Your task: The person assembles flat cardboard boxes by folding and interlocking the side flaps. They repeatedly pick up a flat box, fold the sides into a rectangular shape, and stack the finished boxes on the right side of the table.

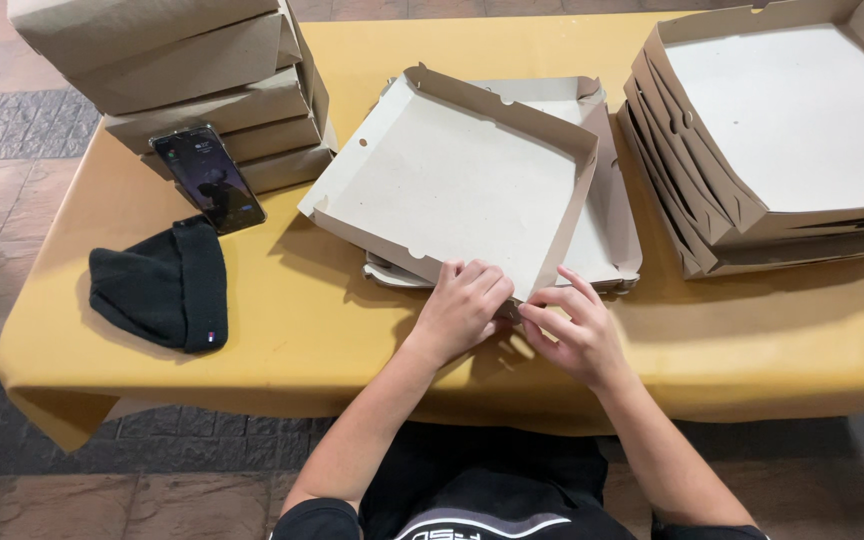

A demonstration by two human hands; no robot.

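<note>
Left hand (462,305) curled over the near corner of the cardboard box tray (452,180), fingers (477,278) bent down onto the front wall — gripping the edge. Right hand (577,335) just beside it, thumb and forefinger pinching the same corner from the right side, remaining fingers spread loosely. Hands nearly touching at that corner.

Box tray tilted, near corner raised off the table, far edge angled up-left; plain grey-brown inside, side walls folded up. Sitting on top of a second flat box (607,225) of the same kind, which lies on the yellow tablecloth (302,330) and shows to the right and behind.

Right of centre — stack of open folded boxes (792,130), nested one in another, leaning slightly. Upper left — pile of closed boxes (192,80), stacked flat. Black phone (207,178) propped against that pile, screen facing the camera. Black knit beanie (162,285) lying on the cloth below the phone, well apart from the hands.

Stone-tiled floor (12,130) visible around the table. Bare forearms, dark shirt at bottom edge.
</note>
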